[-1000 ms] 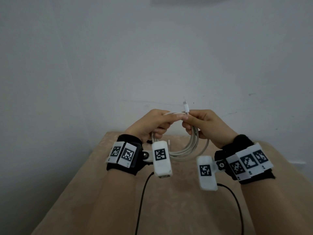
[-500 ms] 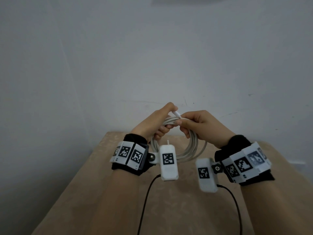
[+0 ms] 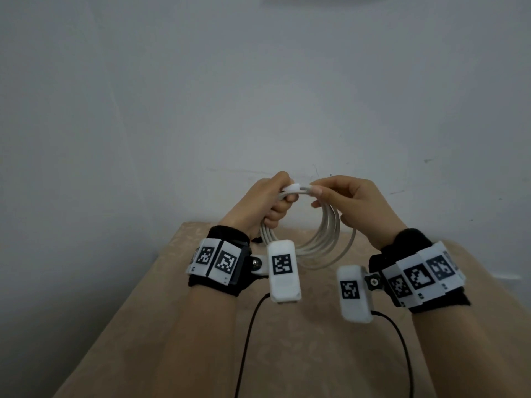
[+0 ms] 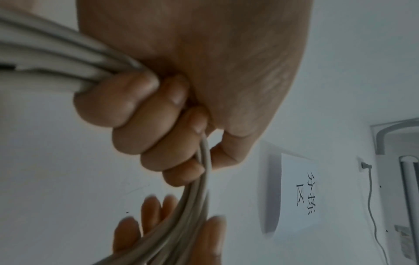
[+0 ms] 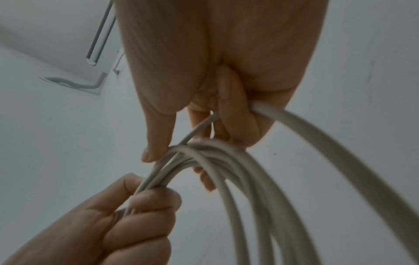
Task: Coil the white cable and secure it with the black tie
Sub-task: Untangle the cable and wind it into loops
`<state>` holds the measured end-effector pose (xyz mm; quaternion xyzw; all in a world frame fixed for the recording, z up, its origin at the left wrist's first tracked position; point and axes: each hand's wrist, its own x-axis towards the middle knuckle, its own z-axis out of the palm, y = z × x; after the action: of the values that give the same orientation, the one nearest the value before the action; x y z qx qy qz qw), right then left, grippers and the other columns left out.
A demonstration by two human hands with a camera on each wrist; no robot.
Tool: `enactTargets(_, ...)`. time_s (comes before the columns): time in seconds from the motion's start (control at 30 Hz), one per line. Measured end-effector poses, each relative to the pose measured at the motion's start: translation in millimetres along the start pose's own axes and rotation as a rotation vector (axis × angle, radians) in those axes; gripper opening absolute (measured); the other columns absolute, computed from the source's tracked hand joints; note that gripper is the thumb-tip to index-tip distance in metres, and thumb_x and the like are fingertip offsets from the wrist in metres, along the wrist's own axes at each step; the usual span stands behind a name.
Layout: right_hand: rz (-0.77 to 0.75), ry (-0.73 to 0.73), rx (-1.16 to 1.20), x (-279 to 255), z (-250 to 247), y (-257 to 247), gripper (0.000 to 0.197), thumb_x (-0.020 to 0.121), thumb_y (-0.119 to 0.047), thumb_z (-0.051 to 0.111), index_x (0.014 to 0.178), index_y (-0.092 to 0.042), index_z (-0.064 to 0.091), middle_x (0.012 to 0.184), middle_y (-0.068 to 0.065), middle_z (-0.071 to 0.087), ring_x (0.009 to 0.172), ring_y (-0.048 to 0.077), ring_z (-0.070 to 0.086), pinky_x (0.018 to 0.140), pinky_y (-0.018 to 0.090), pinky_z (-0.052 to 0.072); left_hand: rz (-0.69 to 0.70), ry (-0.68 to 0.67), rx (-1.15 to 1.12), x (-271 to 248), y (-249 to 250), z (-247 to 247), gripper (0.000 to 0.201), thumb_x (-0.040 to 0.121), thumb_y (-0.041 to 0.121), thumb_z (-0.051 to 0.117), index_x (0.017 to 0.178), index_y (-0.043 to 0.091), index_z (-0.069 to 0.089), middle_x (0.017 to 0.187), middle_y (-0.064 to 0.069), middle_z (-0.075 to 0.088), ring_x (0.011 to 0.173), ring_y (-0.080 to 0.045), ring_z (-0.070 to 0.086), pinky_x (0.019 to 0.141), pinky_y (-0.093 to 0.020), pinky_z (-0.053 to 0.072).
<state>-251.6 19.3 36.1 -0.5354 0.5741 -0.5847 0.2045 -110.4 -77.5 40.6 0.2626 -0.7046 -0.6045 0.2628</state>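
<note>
The white cable (image 3: 330, 234) hangs as a coil of several loops in the air above the table. My left hand (image 3: 283, 196) grips the top of the coil in a fist, and its thumb presses the white plug end (image 3: 293, 187) flat against the loops. My right hand (image 3: 319, 193) pinches the same top stretch just to the right, between thumb and fingers. In the left wrist view, curled fingers (image 4: 140, 114) clamp the strands (image 4: 56, 59). The right wrist view has one outer loop (image 5: 317, 143) running past the palm. A small dark bit (image 3: 255, 240) shows by the left wrist; whether it is the black tie I cannot tell.
A beige table (image 3: 287, 354) lies below the hands, against a plain white wall (image 3: 258, 96). Black leads (image 3: 247, 340) trail from the wrist cameras toward me. A paper sign (image 4: 299, 193) hangs on the wall in the left wrist view.
The plug end stood upright between the hands; now it lies along the coil under my left thumb. Both hands have risen a little, and the right hand has shifted right along the loops.
</note>
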Motion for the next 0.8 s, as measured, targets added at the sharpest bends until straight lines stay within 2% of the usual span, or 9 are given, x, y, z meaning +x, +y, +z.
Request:
enactTargets(0.07, -0.007, 0.041, 0.008, 0.7, -4.7, 0.4, 0.021, 0.088, -0.019, 0.064, 0.1, -0.003, 0.07, 0.083, 0.007, 0.068, 0.047, -0.006, 0.054, 0.041, 0.005, 0.035, 0.027, 0.034, -0.049, 1.2, 0.1, -1.8, 0.035, 0.094, 0.026, 0.036, 0.06, 0.017, 0.041, 0.045, 0.009, 0.025, 0.037, -0.007, 0.015, 0.037, -0.018, 0.014)
enactTargets(0.2, 0.002, 0.097, 0.01, 2.7, -9.6, 3.5, 0.018, 0.09, -0.024, 0.061, 0.096, -0.01, 0.072, 0.079, -0.007, 0.068, 0.062, -0.007, 0.059, 0.042, 0.006, 0.037, 0.094, 0.101, -0.197, 1.9, 0.2, -7.3, 0.037, 0.099, 0.029, 0.037, 0.064, 0.017, 0.041, 0.047, 0.01, 0.024, 0.037, -0.005, 0.015, 0.035, -0.017, 0.015)
enactTargets(0.27, 0.006, 0.143, -0.008, 3.9, -13.8, 6.1, 0.021, 0.091, -0.026, 0.06, 0.094, -0.009, 0.072, 0.083, -0.002, 0.07, 0.069, -0.002, 0.062, 0.041, 0.006, 0.036, 0.117, 0.132, -0.299, 2.7, -0.2, -11.0, 0.037, 0.1, 0.03, 0.037, 0.066, 0.016, 0.041, 0.046, 0.01, 0.024, 0.036, -0.004, 0.016, 0.034, -0.017, 0.016)
enactTargets(0.37, -0.025, 0.207, -0.016, 3.5, -21.5, 8.4, 0.019, 0.093, -0.021, 0.059, 0.087, -0.01, 0.072, 0.077, 0.004, 0.068, 0.052, 0.003, 0.052, 0.041, 0.007, 0.034, 0.123, 0.149, -0.439, 3.4, -0.3, -15.5, 0.038, 0.101, 0.033, 0.036, 0.068, 0.016, 0.041, 0.045, 0.01, 0.024, 0.033, -0.003, 0.017, 0.033, -0.016, 0.017)
enactTargets(0.43, -0.03, 0.208, -0.013, 3.3, -24.2, 9.5, 0.02, 0.094, -0.02, 0.056, 0.086, -0.012, 0.073, 0.063, 0.001, 0.063, 0.043, 0.005, 0.043, 0.04, 0.008, 0.031, 0.125, 0.137, -0.494, 3.8, 0.4, -15.1, 0.038, 0.101, 0.034, 0.035, 0.068, 0.016, 0.041, 0.044, 0.011, 0.023, 0.032, -0.002, 0.017, 0.032, -0.016, 0.016)
enactTargets(0.5, 0.006, 0.179, -0.014, 3.6, -24.4, 10.4, 0.02, 0.095, -0.021, 0.055, 0.09, -0.013, 0.073, 0.058, -0.003, 0.061, 0.041, 0.007, 0.041, 0.039, 0.014, 0.031, 0.129, 0.132, -0.528, 3.4, 1.5, -13.0, 0.038, 0.101, 0.033, 0.035, 0.068, 0.016, 0.04, 0.043, 0.011, 0.023, 0.032, -0.002, 0.017, 0.032, -0.016, 0.015)
enactTargets(0.63, 0.058, 0.114, 0.034, 3.1, -20.4, 9.6, 0.023, 0.096, -0.019, 0.053, 0.11, -0.01, 0.069, 0.084, -0.002, 0.067, 0.053, 0.007, 0.053, 0.039, 0.021, 0.035, 0.124, 0.119, -0.583, 2.9, 3.1, -9.3, 0.038, 0.101, 0.032, 0.035, 0.067, 0.017, 0.039, 0.043, 0.01, 0.022, 0.032, -0.002, 0.017, 0.031, -0.015, 0.015)
enactTargets(0.73, 0.053, 0.04, 0.043, 1.0, -14.6, 3.6, 0.026, 0.095, -0.029, 0.053, 0.117, -0.023, 0.065, 0.09, -0.01, 0.063, 0.067, -0.001, 0.056, 0.039, 0.014, 0.029, 0.12, 0.113, -0.591, 3.3, 4.0, -6.7, 0.037, 0.1, 0.032, 0.036, 0.066, 0.018, 0.038, 0.044, 0.011, 0.021, 0.032, -0.002, 0.016, 0.032, -0.016, 0.013)
enactTargets(0.8, 0.043, 0.02, 0.027, 0.6, -9.6, 2.9, 0.026, 0.093, -0.035, 0.055, 0.116, -0.025, 0.061, 0.086, -0.015, 0.058, 0.065, -0.007, 0.053, 0.039, 0.007, 0.031, 0.116, 0.083, -0.619, 3.6, 4.7, -4.6, 0.037, 0.1, 0.032, 0.035, 0.066, 0.018, 0.037, 0.043, 0.011, 0.021, 0.031, -0.002, 0.016, 0.032, -0.016, 0.013)
